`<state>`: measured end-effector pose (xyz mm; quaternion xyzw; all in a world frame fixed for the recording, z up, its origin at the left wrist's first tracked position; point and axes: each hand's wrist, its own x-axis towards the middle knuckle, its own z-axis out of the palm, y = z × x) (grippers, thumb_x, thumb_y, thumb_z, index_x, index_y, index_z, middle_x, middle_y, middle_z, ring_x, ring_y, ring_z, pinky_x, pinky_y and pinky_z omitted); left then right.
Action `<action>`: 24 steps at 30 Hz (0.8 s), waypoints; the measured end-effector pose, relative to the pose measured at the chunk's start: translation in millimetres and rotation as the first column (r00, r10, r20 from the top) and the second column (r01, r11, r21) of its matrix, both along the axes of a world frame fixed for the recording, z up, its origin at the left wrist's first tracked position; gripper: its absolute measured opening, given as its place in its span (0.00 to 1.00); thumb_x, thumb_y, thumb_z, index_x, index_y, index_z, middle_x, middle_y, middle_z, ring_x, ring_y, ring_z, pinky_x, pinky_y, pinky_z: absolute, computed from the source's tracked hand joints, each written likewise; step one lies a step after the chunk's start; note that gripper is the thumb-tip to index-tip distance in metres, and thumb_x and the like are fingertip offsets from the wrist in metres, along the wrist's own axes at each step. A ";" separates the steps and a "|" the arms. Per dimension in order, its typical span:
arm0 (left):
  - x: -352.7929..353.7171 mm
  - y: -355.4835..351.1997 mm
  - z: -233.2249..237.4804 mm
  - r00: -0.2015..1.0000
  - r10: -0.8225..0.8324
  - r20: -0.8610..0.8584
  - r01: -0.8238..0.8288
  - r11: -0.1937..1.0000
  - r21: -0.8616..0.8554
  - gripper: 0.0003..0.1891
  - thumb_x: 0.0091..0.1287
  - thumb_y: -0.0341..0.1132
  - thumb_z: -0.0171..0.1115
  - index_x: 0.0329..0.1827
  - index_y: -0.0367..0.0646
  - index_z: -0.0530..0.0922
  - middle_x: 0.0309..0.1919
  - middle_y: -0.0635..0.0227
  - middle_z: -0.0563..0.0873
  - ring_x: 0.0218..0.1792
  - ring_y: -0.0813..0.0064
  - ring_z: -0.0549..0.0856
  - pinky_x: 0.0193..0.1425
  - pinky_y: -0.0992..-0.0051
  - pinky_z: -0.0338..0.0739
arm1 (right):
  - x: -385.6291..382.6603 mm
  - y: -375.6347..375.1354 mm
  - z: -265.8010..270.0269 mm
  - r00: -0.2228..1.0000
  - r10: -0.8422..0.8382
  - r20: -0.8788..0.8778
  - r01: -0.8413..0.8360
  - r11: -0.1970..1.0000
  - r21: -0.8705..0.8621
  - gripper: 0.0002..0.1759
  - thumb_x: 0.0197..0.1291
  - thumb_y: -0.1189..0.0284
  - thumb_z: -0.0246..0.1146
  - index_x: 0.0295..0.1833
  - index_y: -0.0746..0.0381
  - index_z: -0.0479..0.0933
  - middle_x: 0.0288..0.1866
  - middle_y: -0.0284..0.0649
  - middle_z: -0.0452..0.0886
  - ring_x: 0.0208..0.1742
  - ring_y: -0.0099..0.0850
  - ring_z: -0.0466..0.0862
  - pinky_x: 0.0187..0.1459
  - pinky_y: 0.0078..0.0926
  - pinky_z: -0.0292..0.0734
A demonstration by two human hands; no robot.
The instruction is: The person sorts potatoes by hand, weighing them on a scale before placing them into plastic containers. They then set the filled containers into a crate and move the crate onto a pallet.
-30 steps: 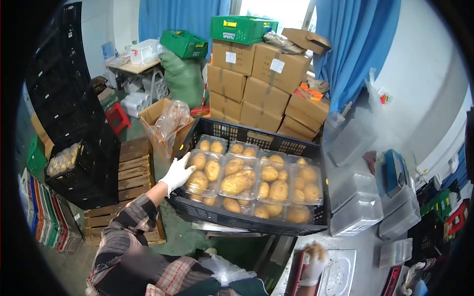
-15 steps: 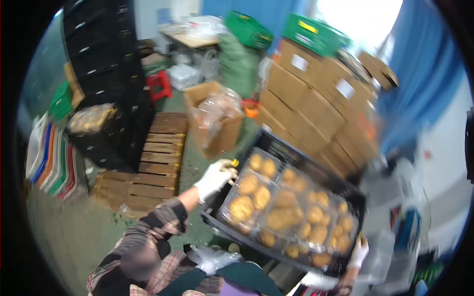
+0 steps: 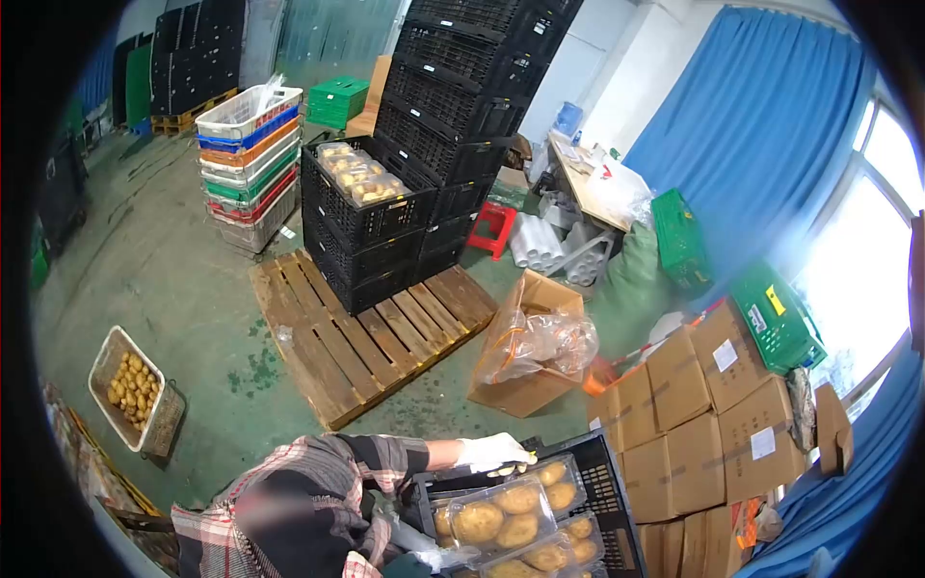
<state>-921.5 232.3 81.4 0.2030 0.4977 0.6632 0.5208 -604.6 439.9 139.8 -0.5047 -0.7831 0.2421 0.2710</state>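
Note:
My left hand point(image 3: 496, 453), in a white glove, has its fingers curled over the rim of a black plastic crate point(image 3: 605, 486) at the bottom of the view. Inside the crate lie clear plastic packs of potatoes point(image 3: 501, 515). The near part of the crate runs out of the picture, and my right hand is out of sight with it.
A wooden pallet point(image 3: 352, 361) carries stacked black crates point(image 3: 448, 111), one with packed potatoes on top. An open carton point(image 3: 525, 385) with plastic film stands nearby. Cardboard boxes point(image 3: 679, 390) are piled right. A white basket point(image 3: 101, 371) of loose potatoes sits left.
My view has swung left, so the pallet and stacked crates sit nearer the middle. The held crate now shows low in the picture, and my right hand has left the view.

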 end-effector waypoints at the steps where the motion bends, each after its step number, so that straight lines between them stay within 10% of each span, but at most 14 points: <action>1: 2.0 -2.9 6.7 1.000 0.012 0.009 -0.012 0.999 -0.031 0.19 0.68 0.50 0.63 0.29 0.43 0.81 0.13 0.75 0.75 0.12 0.84 0.70 0.16 0.80 0.64 | -13.8 -1.7 -4.3 0.999 0.043 -0.006 -0.043 0.999 -0.002 0.21 0.68 0.64 0.58 0.49 0.75 0.80 0.41 0.50 0.86 0.40 0.36 0.83 0.45 0.32 0.78; 5: 2.4 -15.5 37.4 0.979 0.070 -0.190 -0.099 0.985 -0.145 0.21 0.67 0.53 0.62 0.26 0.44 0.81 0.13 0.75 0.74 0.12 0.83 0.70 0.17 0.79 0.64 | -48.1 -10.7 -11.8 0.987 0.159 -0.021 -0.159 0.987 -0.027 0.21 0.68 0.64 0.58 0.48 0.75 0.80 0.40 0.50 0.86 0.40 0.36 0.83 0.45 0.32 0.78; 11: -28.1 -97.7 55.1 0.978 0.201 -0.050 -0.204 0.977 -0.057 0.20 0.66 0.51 0.65 0.25 0.43 0.79 0.11 0.75 0.72 0.10 0.82 0.68 0.14 0.79 0.61 | -106.9 -71.2 -12.9 0.963 0.268 -0.027 -0.269 0.962 -0.040 0.22 0.68 0.63 0.58 0.48 0.76 0.79 0.40 0.50 0.86 0.39 0.36 0.83 0.44 0.33 0.78; 24: -130.1 -435.7 58.8 0.839 0.540 -0.059 -0.543 0.837 -0.063 0.19 0.69 0.48 0.62 0.25 0.42 0.78 0.13 0.76 0.73 0.12 0.85 0.68 0.16 0.81 0.61 | -267.1 -258.9 -8.7 0.939 0.345 -0.012 -0.345 0.939 -0.007 0.23 0.69 0.62 0.57 0.48 0.76 0.79 0.39 0.50 0.86 0.38 0.37 0.82 0.43 0.33 0.78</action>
